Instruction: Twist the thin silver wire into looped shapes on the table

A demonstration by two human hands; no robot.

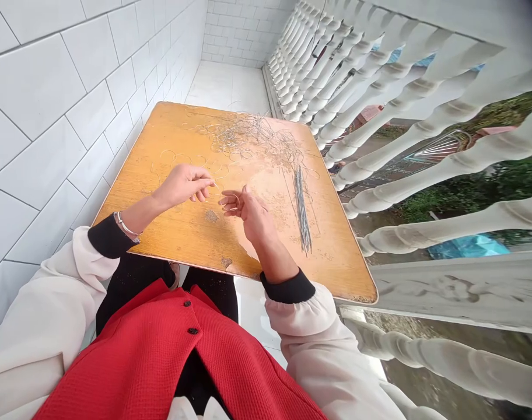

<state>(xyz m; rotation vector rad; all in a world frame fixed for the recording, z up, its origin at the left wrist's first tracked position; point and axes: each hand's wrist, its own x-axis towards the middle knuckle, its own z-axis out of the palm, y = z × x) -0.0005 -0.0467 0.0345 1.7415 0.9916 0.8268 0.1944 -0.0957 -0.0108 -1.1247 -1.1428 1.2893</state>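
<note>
Above the table, my left hand [185, 184] is closed in a pinch on a thin wire [216, 185], whose tip shows past the fingertips. Facing it from the right, my right hand [251, 211] has thumb and forefinger together, its other fingers loosely curled. A fine curved strand runs across those fingers and seems to be part of the same wire; its full course is too thin to follow. To the right of my right hand lies a bundle of straight grey wires [301, 213]. A tangle of curled wires [257, 135] covers the far part of the tabletop.
The worn wooden table [191, 233] has a chipped surface and stands in front of my lap. A white tiled wall [51, 116] runs along the left. White balusters [423, 134] line the right side, with greenery and a blue cover [467, 246] beyond them.
</note>
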